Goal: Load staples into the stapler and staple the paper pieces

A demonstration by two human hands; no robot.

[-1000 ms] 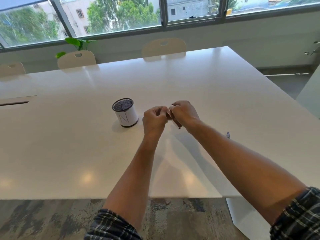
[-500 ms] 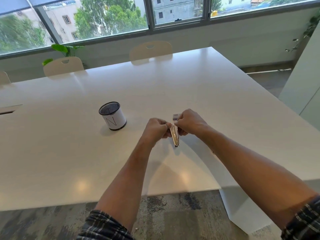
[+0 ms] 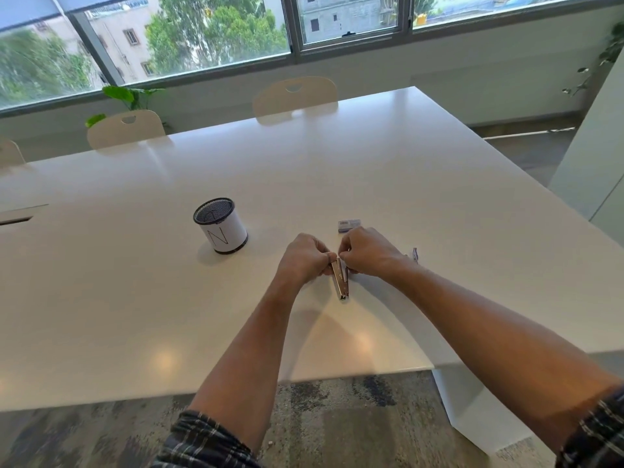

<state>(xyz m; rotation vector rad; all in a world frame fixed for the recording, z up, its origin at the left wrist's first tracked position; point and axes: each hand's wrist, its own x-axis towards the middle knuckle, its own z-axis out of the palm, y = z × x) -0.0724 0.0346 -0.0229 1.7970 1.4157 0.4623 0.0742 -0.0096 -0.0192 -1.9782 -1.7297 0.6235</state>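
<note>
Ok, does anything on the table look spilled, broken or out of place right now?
Nothing stands out. The left hand and right hand hold the small metal stapler above the white table. The small staple box lies flat behind the hands, and the mesh pen cup stands upright.

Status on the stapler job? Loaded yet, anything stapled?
Done: staple box is out on the table. In hand: left hand and right hand both hold the metal stapler, apparently opened for loading. Left: closing it and stapling; no paper pieces clearly visible.
</note>
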